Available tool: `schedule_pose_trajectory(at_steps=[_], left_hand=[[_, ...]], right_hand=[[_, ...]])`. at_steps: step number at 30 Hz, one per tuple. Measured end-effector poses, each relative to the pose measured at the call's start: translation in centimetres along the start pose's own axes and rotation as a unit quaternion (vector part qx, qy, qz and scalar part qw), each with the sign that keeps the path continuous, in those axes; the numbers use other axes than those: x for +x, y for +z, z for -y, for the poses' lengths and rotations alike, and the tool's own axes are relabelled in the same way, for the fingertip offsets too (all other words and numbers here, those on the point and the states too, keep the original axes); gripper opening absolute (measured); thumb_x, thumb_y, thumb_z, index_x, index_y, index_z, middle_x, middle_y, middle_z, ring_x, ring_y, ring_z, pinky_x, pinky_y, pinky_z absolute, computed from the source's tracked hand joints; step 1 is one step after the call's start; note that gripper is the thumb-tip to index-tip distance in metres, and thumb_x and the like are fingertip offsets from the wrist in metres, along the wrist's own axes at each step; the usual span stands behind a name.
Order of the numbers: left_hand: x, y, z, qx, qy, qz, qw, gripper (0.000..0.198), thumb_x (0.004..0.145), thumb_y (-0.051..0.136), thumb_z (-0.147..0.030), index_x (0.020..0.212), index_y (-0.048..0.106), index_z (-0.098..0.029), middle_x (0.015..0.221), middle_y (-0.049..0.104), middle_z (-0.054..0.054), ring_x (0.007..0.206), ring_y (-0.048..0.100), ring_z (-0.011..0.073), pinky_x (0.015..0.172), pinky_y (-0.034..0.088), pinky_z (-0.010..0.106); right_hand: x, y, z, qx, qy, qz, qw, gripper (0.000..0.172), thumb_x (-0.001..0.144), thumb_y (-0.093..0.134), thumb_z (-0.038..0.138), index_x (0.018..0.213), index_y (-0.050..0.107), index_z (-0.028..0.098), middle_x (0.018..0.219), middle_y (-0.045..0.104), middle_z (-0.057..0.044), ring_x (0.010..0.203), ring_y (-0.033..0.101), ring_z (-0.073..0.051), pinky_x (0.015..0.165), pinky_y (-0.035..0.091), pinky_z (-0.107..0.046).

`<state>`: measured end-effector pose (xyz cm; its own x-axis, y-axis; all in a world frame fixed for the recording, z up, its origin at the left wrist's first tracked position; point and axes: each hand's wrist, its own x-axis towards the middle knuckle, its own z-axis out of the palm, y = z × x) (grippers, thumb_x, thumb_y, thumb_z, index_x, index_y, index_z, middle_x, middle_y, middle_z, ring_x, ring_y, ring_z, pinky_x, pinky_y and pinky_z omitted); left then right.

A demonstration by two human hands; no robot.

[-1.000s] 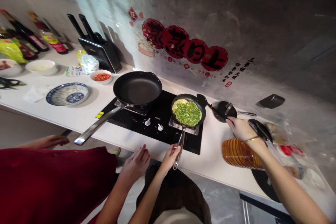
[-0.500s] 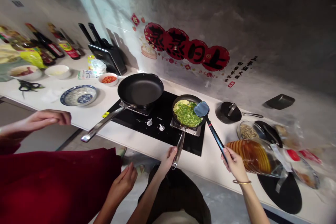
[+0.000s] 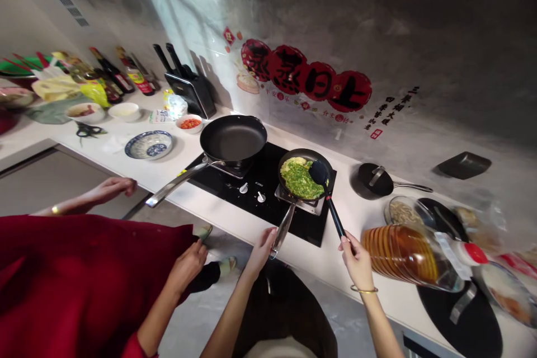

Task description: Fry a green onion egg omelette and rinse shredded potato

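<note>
My left hand (image 3: 260, 250) is closed round the metal handle of a small frying pan (image 3: 311, 152), which sits on the right burner. A green and yellow egg mixture (image 3: 301, 180) covers much of the pan's bottom. In my right hand (image 3: 356, 260) is a dark spatula (image 3: 334, 212) with a long handle, its broad head over the right part of the egg mixture; whether it touches the food I cannot tell. Left of that pan, a larger black frying pan (image 3: 234, 139) holds nothing, and its long handle points towards the front.
A person in red stands at my left, hands (image 3: 188, 264) near the counter's front. An oil bottle (image 3: 400, 254) lies beside my right hand. Behind it is a lidded saucepan (image 3: 371, 182). Leftward are a patterned bowl (image 3: 149, 145), a bowl of chopped red pepper (image 3: 189, 123) and a knife block (image 3: 191, 92).
The spatula head has turned over and come further left over the egg mixture, with my right hand moving left too. The view has shifted, and the other person's hands have moved slightly.
</note>
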<state>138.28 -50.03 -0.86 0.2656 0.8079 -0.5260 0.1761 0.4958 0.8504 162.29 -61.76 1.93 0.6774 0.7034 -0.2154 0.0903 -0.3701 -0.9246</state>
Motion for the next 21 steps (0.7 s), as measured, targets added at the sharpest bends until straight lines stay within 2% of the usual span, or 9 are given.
schedule_pose_trajectory(at_steps=[5, 9, 12, 15, 18, 21], left_hand=[[1.0, 1.1, -1.8, -0.020, -0.055, 0.074, 0.996, 0.062, 0.073, 0.055, -0.066, 0.107, 0.050, -0.016, 0.091, 0.063, 0.008, 0.061, 0.064, 0.0150, 0.048, 0.049, 0.024], [1.7, 1.6, -3.0, -0.003, -0.101, 0.141, 0.985, 0.059, 0.073, 0.056, -0.065, 0.104, 0.047, -0.016, 0.084, 0.063, 0.005, 0.045, 0.057, 0.0102, 0.038, 0.045, 0.023], [2.3, 1.9, -2.9, 0.013, -0.107, 0.149, 0.983, 0.057, 0.071, 0.056, -0.066, 0.096, 0.049, -0.015, 0.066, 0.057, -0.002, 0.035, 0.046, 0.0062, 0.031, 0.035, 0.019], [2.6, 2.0, -2.3, 0.011, -0.113, 0.153, 0.982, 0.058, 0.070, 0.056, -0.069, 0.088, 0.052, -0.014, 0.057, 0.049, -0.006, 0.033, 0.040, 0.0042, 0.030, 0.030, 0.017], [2.7, 2.0, -1.9, -0.006, -0.125, 0.153, 0.980, 0.059, 0.068, 0.056, -0.070, 0.087, 0.052, -0.015, 0.055, 0.046, -0.007, 0.033, 0.039, 0.0036, 0.030, 0.028, 0.017], [2.8, 2.0, -1.7, -0.018, -0.128, 0.150, 0.980, 0.059, 0.067, 0.057, -0.071, 0.087, 0.051, -0.016, 0.054, 0.046, -0.008, 0.033, 0.039, 0.0038, 0.031, 0.029, 0.017]], right_hand=[[-0.9, -1.3, -0.9, 0.010, 0.018, 0.015, 1.000, 0.067, 0.071, 0.060, 0.062, 0.112, 0.062, 0.009, 0.062, 0.056, 0.000, 0.039, 0.033, -0.006, 0.036, 0.027, -0.020], [-2.3, -0.7, -1.4, 0.038, 0.057, 0.002, 0.998, 0.067, 0.070, 0.062, 0.061, 0.113, 0.059, 0.009, 0.064, 0.055, 0.000, 0.039, 0.031, -0.005, 0.035, 0.025, -0.020], [-3.2, -0.1, -1.7, 0.057, 0.076, -0.008, 0.995, 0.065, 0.072, 0.061, 0.059, 0.115, 0.056, 0.010, 0.064, 0.053, 0.001, 0.039, 0.030, -0.005, 0.035, 0.024, -0.019], [-3.6, -0.3, -1.5, 0.030, 0.074, -0.025, 0.996, 0.062, 0.074, 0.061, 0.058, 0.113, 0.058, 0.010, 0.065, 0.053, 0.001, 0.041, 0.032, -0.005, 0.036, 0.026, -0.019], [-3.1, -1.5, -0.5, -0.025, 0.050, -0.025, 0.998, 0.058, 0.074, 0.059, 0.058, 0.106, 0.062, 0.010, 0.064, 0.055, 0.000, 0.041, 0.036, -0.006, 0.037, 0.030, -0.020], [-1.8, -3.5, 1.8, -0.098, 0.005, -0.016, 0.995, 0.058, 0.073, 0.059, 0.059, 0.106, 0.064, 0.012, 0.064, 0.059, -0.002, 0.041, 0.041, -0.009, 0.039, 0.036, -0.022]])
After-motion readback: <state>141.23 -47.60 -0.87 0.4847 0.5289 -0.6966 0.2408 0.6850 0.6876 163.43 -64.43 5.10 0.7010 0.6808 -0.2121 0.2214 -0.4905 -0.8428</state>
